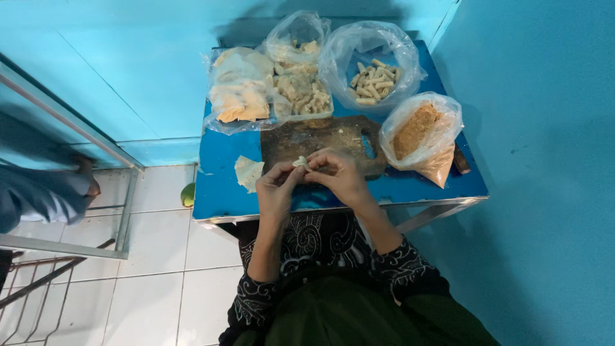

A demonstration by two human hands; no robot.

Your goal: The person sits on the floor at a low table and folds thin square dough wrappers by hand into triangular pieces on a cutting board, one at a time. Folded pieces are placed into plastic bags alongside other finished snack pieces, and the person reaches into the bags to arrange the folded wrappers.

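The scene is evenly and softly lit from above. Glare is seen on the plastic bags [371, 61] at upper centre. A soft shadow is cast on the wall [160, 77] behind. Straight lines are bent at the edges.

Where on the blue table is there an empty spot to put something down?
Bare blue shows at the front left corner of the table, between the pale wrapper sheet and the edge, and along the front right, below the crumb bag. The back is crowded with plastic bags. The wooden board fills the middle, where the left hand and right hand pinch a dough piece.
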